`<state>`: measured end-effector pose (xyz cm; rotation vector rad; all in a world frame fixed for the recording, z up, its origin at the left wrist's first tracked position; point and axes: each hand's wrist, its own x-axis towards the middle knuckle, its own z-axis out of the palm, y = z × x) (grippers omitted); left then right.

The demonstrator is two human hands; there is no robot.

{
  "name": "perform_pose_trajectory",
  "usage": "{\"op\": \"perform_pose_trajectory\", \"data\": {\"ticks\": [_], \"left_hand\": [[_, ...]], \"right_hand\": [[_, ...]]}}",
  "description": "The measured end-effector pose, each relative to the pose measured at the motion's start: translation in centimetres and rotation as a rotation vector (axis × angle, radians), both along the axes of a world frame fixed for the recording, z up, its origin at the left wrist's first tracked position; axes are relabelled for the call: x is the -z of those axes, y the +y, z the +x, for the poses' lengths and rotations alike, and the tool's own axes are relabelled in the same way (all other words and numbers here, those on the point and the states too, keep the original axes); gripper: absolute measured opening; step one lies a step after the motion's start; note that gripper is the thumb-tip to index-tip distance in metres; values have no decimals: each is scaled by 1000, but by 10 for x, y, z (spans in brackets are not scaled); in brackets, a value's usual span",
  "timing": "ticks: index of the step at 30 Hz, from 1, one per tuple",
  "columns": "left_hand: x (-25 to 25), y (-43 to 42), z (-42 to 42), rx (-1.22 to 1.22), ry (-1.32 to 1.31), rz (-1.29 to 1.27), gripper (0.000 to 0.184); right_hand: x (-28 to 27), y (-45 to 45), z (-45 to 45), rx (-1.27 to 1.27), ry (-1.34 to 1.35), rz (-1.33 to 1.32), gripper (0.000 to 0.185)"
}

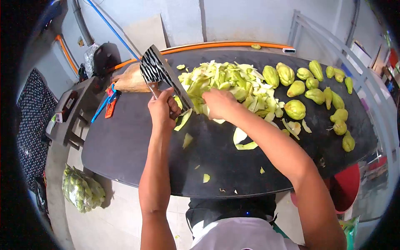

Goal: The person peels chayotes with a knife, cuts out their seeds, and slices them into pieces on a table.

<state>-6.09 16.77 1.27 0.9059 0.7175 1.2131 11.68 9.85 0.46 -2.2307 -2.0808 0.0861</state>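
The chayote peelings lie in a broad, loose heap toward the back middle of the table — thin curled strips and flat flakes, pale green to yellow-green, some showing whitish, moist-looking faces. A few longer strips and small scraps are scattered in front of the heap on the dark tabletop.

At the heap's left side, the left hand holds a broad-bladed knife, its fingers wrapped around the brown handle. The blade is tilted, its lower end down by the peelings, and its face shows wavy black-and-white streaks. The right hand reaches into the near side of the heap; its fingers point down among the peelings, and whether they pinch any cannot be told.

Whole chayotes, green and pear-shaped with furrowed skin, are spread to the right of the heap. On the other side, a wooden board lies behind the knife, with blue and orange tools just beside it. A clear bag of green produce sits on the floor — left of the table — and a red tub stands at the right.
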Motion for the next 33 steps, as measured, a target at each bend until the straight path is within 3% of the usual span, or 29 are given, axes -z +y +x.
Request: {"op": "perform_pose_trajectory", "data": {"ticks": [4, 8, 10, 12, 13, 14, 16, 19, 21, 27, 30, 33], "left_hand": [[-3, -8, 3, 20, 15, 19, 18], [-5, -18, 6, 87, 25, 33, 16], [-6, -32, 15, 118, 23, 30, 16], [1, -48, 27, 237, 114, 49, 19], [-1, -65, 33, 320, 101, 8, 18], [1, -79, 41, 357, 205, -25, 16], [4, -101, 51, 557, 170, -100, 16], [9, -117, 61, 680, 209, -170, 25], [13, -119, 63, 714, 208, -200, 22], [14, -124, 64, 766, 252, -226, 22], [12, -128, 66, 765, 267, -208, 30], [10, -128, 63, 783, 281, -201, 17]], "right_hand": [[14, -10, 8, -94, 194, 105, 47], [7, -38, 40, 8, 629, 262, 48], [-24, -63, 66, 224, 1373, 90, 46], [-4, -79, 110, 102, 1944, 95, 43], [-9, -90, 109, 100, 2030, 115, 48], [-11, -101, 108, 78, 2064, 149, 50], [-6, -120, 108, 37, 2137, 211, 53], [3, -129, 117, 34, 2226, 221, 42], [-1, -134, 117, 52, 2270, 242, 34], [-4, -134, 114, 153, 2290, 409, 37], [-6, -133, 109, 196, 2253, 473, 39], [-6, -133, 109, 218, 2263, 462, 40]]}}
